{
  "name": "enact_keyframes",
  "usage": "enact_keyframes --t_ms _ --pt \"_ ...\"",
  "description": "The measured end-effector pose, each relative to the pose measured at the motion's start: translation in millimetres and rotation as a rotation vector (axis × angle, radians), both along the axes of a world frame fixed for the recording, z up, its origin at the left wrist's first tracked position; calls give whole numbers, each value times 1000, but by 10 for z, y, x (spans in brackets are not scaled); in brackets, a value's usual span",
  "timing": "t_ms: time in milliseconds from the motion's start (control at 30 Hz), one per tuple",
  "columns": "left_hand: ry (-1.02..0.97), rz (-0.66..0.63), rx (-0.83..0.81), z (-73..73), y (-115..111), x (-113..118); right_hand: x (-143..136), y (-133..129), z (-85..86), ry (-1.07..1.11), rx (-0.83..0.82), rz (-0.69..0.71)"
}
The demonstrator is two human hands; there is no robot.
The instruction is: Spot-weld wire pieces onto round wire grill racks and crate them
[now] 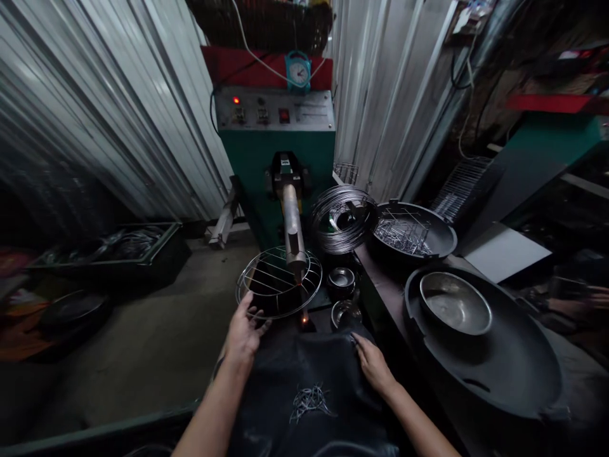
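Observation:
A round wire rack [259, 261] with parallel bars sits level at the spot welder's upper electrode arm [292, 222]. My left hand [245, 333] is at its near left rim, thumb over the wire and the other fingers loosely spread below. A small orange glow shows at the lower electrode [304, 320]. My right hand [373, 362] is closed by the far right edge of a black apron [280, 381], fingertips together; what they pinch is too small to make out. A pile of short wire pieces [311, 403] lies on the apron.
Right of the electrodes stand small metal bowls [341, 278] and a wire coil [345, 222]. A dark pan [413, 228] holds wire pieces; a larger pan [514, 362] holds a steel bowl [455, 303]. A green bin [157, 254] stands left. A blue clock [299, 71] hangs above the panel.

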State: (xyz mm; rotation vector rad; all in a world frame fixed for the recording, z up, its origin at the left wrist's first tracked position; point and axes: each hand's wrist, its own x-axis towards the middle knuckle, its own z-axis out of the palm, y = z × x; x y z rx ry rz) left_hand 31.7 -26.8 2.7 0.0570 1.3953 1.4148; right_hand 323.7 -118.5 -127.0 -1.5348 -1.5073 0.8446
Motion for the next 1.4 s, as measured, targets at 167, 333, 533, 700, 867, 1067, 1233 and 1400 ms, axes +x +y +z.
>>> enact_keyframes --t_ms 167,333,533,700,867,1067,1233,1400 --pt "-8 -180 -98 55 232 -363 10 169 67 10 -109 -168" --pt "-17 -150 -88 27 350 -237 -132 281 294 200 -261 -97" --pt "-33 -10 45 -34 174 -65 -735 579 1033 517 20 172" --pt "35 51 102 -59 127 32 -1198 841 1140 361 149 245" --pt "86 91 170 -116 147 74 -1224 913 996 115 163 280" --pt "73 87 242 -150 132 152 -1189 964 985 161 93 218" --pt "73 112 218 -144 75 185 -1208 951 994 264 59 201" --pt "83 104 221 -102 71 173 -1197 956 999 294 39 227"
